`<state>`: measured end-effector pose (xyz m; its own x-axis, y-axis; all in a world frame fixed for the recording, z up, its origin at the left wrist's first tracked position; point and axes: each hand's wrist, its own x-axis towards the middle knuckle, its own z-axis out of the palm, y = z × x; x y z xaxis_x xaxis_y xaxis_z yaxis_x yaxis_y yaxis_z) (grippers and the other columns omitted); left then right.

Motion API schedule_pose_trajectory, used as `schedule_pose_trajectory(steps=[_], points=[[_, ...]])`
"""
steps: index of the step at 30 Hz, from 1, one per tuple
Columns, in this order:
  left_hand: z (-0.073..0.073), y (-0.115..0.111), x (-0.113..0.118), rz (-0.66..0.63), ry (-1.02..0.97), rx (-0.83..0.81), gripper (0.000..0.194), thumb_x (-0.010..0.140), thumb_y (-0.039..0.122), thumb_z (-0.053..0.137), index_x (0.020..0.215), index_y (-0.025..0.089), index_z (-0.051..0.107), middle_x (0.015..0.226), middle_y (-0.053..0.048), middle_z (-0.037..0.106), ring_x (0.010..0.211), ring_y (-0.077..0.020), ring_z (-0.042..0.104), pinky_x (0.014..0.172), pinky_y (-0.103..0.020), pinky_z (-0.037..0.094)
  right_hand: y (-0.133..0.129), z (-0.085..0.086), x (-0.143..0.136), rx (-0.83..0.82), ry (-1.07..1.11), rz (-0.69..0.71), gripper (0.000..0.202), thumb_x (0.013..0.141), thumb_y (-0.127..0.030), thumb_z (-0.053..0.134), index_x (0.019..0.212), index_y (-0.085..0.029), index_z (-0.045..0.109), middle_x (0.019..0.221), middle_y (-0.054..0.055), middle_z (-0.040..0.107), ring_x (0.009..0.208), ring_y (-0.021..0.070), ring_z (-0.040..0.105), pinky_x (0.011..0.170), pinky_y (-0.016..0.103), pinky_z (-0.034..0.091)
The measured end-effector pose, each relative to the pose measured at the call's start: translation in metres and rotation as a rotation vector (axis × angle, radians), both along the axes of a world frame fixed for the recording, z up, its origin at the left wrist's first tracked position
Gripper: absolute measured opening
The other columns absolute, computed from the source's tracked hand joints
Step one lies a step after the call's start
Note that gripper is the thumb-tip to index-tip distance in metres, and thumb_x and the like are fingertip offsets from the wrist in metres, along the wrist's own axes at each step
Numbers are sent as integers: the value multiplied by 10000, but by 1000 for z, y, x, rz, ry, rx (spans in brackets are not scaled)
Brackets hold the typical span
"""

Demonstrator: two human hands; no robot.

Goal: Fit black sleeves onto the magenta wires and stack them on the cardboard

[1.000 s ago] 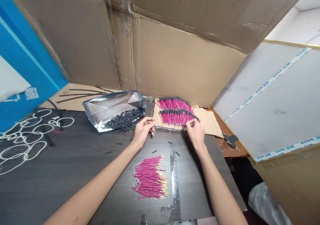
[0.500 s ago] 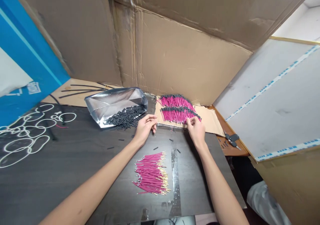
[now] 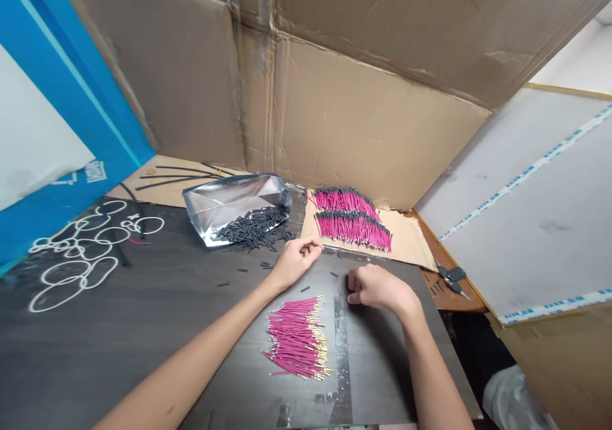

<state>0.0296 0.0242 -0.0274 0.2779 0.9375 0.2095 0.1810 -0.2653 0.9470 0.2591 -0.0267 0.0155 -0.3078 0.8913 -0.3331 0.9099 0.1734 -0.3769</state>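
Observation:
My left hand is closed, thumb and fingers pressed together, just in front of the cardboard sheet. Whatever it may hold is too small to make out. My right hand rests low over the dark table, fingertips closed around a short black tube piece that is mostly hidden. Two rows of pink wires with black sleeved ends lie on the cardboard. Nearer me is a bundle of bare-ended pink wires with gold tips on the right. Loose black tube pieces lie between the hands.
A silver foil bag lies open, spilling many black tube pieces. White cord loops are at the left, with long black tubes behind. Cutters lie at the right. Tall cardboard panels enclose the back.
My right hand has left the sleeved wires on the cardboard and come down to the table by a loose black piece. My left hand has shifted slightly right and nearer. The view has shifted a little.

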Motion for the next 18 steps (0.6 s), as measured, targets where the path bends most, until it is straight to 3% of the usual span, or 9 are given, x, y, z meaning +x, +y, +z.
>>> schedule_pose_trajectory(steps=[3, 5, 11, 15, 18], points=[[8, -10, -6, -101, 190, 95, 206, 867, 310, 588, 758, 181, 706, 622, 3, 592, 576, -111, 470, 593, -226, 333, -3, 0, -10, 72, -26, 71, 151, 684, -74, 655, 727, -204, 719, 673, 4, 684, 551, 101, 506, 552, 228, 262], [16, -21, -14, -193, 366, 138, 177, 849, 272, 584, 731, 184, 682, 623, 4, 595, 575, -114, 468, 597, -238, 311, -3, -3, -19, 133, -7, 106, 151, 699, -84, 635, 744, -202, 717, 692, 13, 692, 561, 104, 512, 567, 232, 254], [32, -55, -39, -407, 772, 239, 91, 871, 288, 589, 867, 209, 635, 926, -31, 677, 852, -187, 617, 739, -285, 361, -6, -29, -32, 271, 139, 86, 97, 791, -196, 598, 858, -205, 667, 747, -7, 687, 652, 109, 559, 635, 214, 262], [27, -61, -43, -415, 839, 250, 133, 913, 282, 548, 972, 223, 652, 1008, -48, 684, 929, -214, 639, 786, -314, 379, -10, -44, -33, 379, 197, 50, 104, 815, -205, 580, 895, -204, 646, 754, -17, 675, 667, 105, 564, 656, 208, 258], [19, -59, -42, -360, 809, 229, 132, 920, 312, 552, 880, 217, 635, 926, -36, 676, 859, -198, 621, 766, -310, 376, -10, -48, -34, 426, 230, 52, 89, 823, -200, 575, 896, -209, 626, 753, -31, 665, 665, 97, 559, 658, 205, 266]])
